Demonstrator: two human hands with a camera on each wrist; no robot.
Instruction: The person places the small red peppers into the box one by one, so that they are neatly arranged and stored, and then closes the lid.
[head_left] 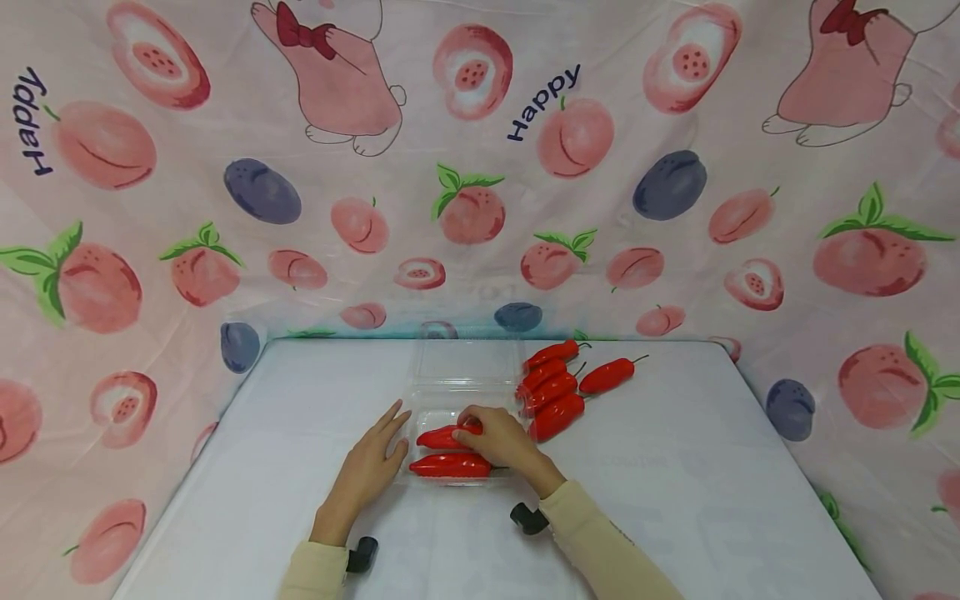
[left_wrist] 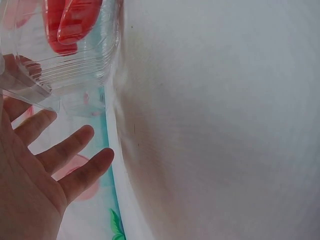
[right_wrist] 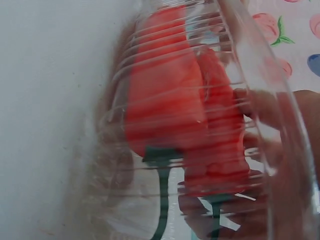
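A clear plastic clamshell box (head_left: 467,364) lies with its lid folded back, away from the person. Inside its near half are two red chili peppers. The front chili pepper (head_left: 450,466) lies crosswise, its green stem towards the right. Just behind it, the second chili pepper (head_left: 433,437) is pinched by the fingers of my right hand (head_left: 506,439), which reaches over the box's right side. Through the clear wall, the right wrist view shows both peppers, blurred. My left hand (head_left: 367,465) is at the box's left side, fingers spread; the left wrist view shows its fingertips by the wall.
Several more red chili peppers (head_left: 558,417) lie on the white table (head_left: 675,500), right of the box and close against it. One pepper (head_left: 607,377) sits farther right. A fruit-patterned cloth (head_left: 472,275) hangs behind the table's far edge.
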